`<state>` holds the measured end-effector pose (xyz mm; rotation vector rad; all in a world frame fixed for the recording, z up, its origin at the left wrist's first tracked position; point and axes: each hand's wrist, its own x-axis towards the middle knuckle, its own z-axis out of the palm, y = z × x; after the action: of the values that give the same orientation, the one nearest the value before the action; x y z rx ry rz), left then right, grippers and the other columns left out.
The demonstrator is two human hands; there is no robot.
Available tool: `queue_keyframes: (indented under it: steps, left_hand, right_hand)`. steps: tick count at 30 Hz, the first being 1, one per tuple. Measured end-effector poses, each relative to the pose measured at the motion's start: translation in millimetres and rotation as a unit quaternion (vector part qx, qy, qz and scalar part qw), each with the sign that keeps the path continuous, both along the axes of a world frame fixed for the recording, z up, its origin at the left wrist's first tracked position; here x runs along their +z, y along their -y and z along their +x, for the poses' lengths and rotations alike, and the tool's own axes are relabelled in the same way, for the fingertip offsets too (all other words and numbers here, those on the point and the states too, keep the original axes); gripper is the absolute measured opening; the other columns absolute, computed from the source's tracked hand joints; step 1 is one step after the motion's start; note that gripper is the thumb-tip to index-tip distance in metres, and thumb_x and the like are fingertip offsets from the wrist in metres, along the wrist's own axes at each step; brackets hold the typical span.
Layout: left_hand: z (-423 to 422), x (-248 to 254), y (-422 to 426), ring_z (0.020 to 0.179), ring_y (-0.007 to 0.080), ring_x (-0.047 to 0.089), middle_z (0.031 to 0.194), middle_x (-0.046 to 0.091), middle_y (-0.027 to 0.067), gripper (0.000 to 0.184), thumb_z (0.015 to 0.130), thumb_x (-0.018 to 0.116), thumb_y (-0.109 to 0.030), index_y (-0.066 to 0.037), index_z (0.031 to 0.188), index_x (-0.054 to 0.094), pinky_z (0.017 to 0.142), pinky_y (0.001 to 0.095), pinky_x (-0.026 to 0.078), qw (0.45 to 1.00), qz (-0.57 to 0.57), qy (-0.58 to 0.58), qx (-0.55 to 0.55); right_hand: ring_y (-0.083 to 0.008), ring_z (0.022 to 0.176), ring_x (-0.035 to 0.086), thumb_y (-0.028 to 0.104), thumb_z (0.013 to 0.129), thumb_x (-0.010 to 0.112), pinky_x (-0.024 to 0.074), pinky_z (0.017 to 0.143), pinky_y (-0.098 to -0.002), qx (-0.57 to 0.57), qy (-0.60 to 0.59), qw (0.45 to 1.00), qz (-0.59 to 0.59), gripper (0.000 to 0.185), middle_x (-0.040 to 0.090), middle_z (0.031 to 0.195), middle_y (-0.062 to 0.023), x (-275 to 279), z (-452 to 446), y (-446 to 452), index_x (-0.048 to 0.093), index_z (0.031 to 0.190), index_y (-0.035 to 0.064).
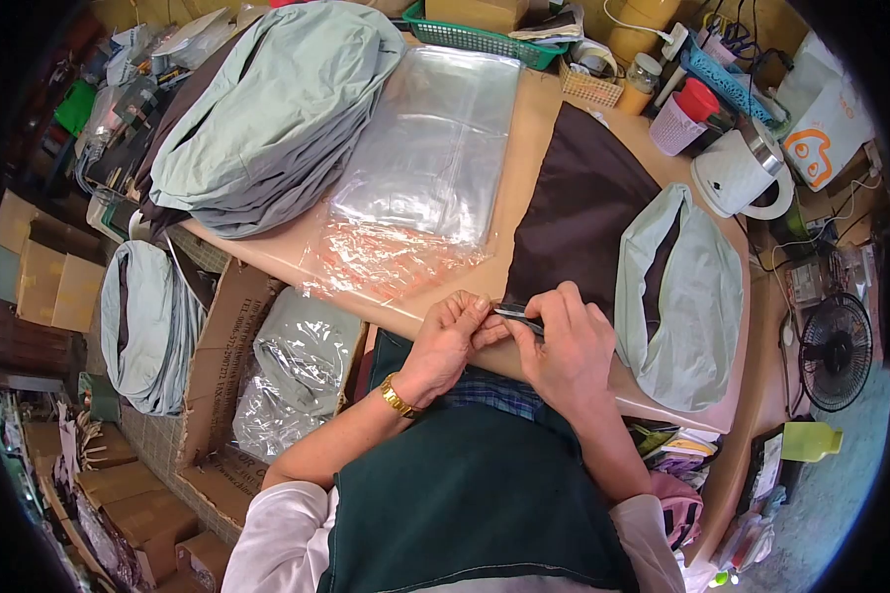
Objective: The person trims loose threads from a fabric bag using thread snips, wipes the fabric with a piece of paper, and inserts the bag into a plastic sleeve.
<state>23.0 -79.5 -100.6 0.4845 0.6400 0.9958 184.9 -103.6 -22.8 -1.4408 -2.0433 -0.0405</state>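
Observation:
At the table's front edge my right hand is closed around small thread snips, dark with a silvery part. My left hand, a gold watch on its wrist, pinches at the snips' tip; what lies between its fingertips is too small to make out. Just beyond both hands a dark brown fabric piece is spread on the table. Right of my right hand rests a pale grey-green fabric cover with a dark opening.
Clear plastic bags lie on the table, left of the brown fabric. A tall stack of grey-green covers stands at the back left. Below is a cardboard box with bagged covers. A white kettle and a fan are right.

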Motion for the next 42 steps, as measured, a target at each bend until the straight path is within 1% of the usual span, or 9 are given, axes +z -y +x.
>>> queue_keyframes:
  steps: [17,22,23,24,26,29,33,39,42]
  left_hand:
    - [-1.0,-7.0,2.8,0.094,0.0191,0.069,0.101,0.064,0.0150,0.022,0.104,0.049,-0.019,0.002,0.099,0.052,0.084,0.0296,0.058,0.999,0.037,-0.013,-0.032]
    - [-50.3,23.0,7.5,0.099,0.0266,0.071,0.102,0.068,0.0176,0.023,0.104,0.049,-0.021,0.002,0.106,0.054,0.091,0.0353,0.058,0.994,0.051,-0.084,0.039]
    - [-66.7,22.9,6.7,0.075,0.0178,0.069,0.101,0.069,0.0161,0.021,0.104,0.050,-0.022,-0.003,0.097,0.055,0.066,0.0276,0.059,0.984,0.024,-0.130,0.120]
    - [-96.7,9.7,-4.5,0.051,0.0084,0.051,0.068,0.058,0.0013,0.031,0.105,0.047,-0.028,-0.009,0.081,0.054,0.045,0.0218,0.042,0.976,0.143,-0.125,0.110]
    - [-130.0,20.9,-13.8,0.043,0.0062,0.018,0.053,0.025,-0.0073,0.047,0.106,0.041,-0.034,-0.017,0.063,0.034,0.038,0.0222,0.019,0.976,0.044,0.054,0.207]
    - [-122.4,24.8,-20.6,0.073,0.0127,0.058,0.081,0.058,0.0014,0.035,0.106,0.040,-0.035,-0.011,0.088,0.057,0.061,0.0260,0.047,0.952,0.074,-0.144,0.258]
    - [-44.6,18.4,-30.6,0.122,0.0225,0.057,0.132,0.058,0.0174,0.040,0.102,0.050,-0.023,0.003,0.133,0.052,0.101,0.0358,0.048,0.961,0.162,-0.220,0.025]
    - [60.2,-38.7,-53.8,0.109,0.0293,0.061,0.126,0.060,0.0174,0.038,0.098,0.058,-0.028,0.001,0.123,0.056,0.096,0.0398,0.048,0.808,0.360,-0.439,0.158]
    - [27.0,-6.5,-55.5,0.089,0.0302,0.063,0.103,0.067,0.0182,0.032,0.099,0.055,-0.030,0.001,0.105,0.063,0.083,0.0420,0.049,0.849,0.286,-0.414,-0.164]
  right_hand:
    - [-0.0268,0.065,0.059,0.011,0.070,0.077,0.0458,0.060,-0.0380,0.016,-0.006,0.996,-0.091,0.031,0.051,0.083,-0.0071,-2.3,1.4,-4.2,0.052,0.087,0.0086]
    - [-0.0386,0.083,0.065,0.023,0.078,0.079,0.0527,0.069,-0.0461,-0.147,-0.012,0.985,-0.090,0.055,0.059,0.105,-0.0150,-44.0,54.3,-26.8,0.052,0.124,0.0059]
    - [-0.0383,0.084,0.065,0.026,0.079,0.079,0.0531,0.070,-0.0462,-0.163,0.001,0.984,-0.074,0.060,0.060,0.106,-0.0154,-63.2,67.1,-28.0,0.052,0.129,0.0056]
    - [-0.0383,0.084,0.065,0.026,0.079,0.079,0.0531,0.070,-0.0462,-0.164,0.001,0.984,-0.072,0.060,0.060,0.106,-0.0154,-72.3,71.7,-26.3,0.052,0.129,0.0056]
    - [-0.0370,0.084,0.066,0.028,0.081,0.077,0.0534,0.071,-0.0452,-0.166,0.002,0.979,-0.120,0.060,0.063,0.103,-0.0155,-82.7,76.9,-18.5,0.053,0.130,0.0040]
    - [-0.0358,0.083,0.067,0.030,0.082,0.076,0.0536,0.072,-0.0441,-0.139,0.010,0.985,-0.102,0.056,0.065,0.099,-0.0151,-80.2,71.8,-9.4,0.056,0.127,0.0023]
    - [-0.0366,0.081,0.067,0.019,0.082,0.075,0.0535,0.073,-0.0434,-0.108,-0.037,0.968,-0.223,0.049,0.068,0.099,-0.0180,-58.4,75.8,-11.7,0.058,0.125,0.0046]
    - [-0.0375,0.084,0.067,0.012,0.083,0.071,0.0529,0.073,-0.0456,-0.178,-0.059,0.980,-0.071,0.048,0.068,0.099,-0.0190,-64.6,60.2,-76.7,0.054,0.127,0.0063]
    - [-0.0374,0.084,0.067,0.012,0.083,0.071,0.0526,0.073,-0.0466,-0.157,0.015,0.984,-0.085,0.048,0.068,0.099,-0.0177,-99.6,75.9,-92.6,0.053,0.127,0.0075]
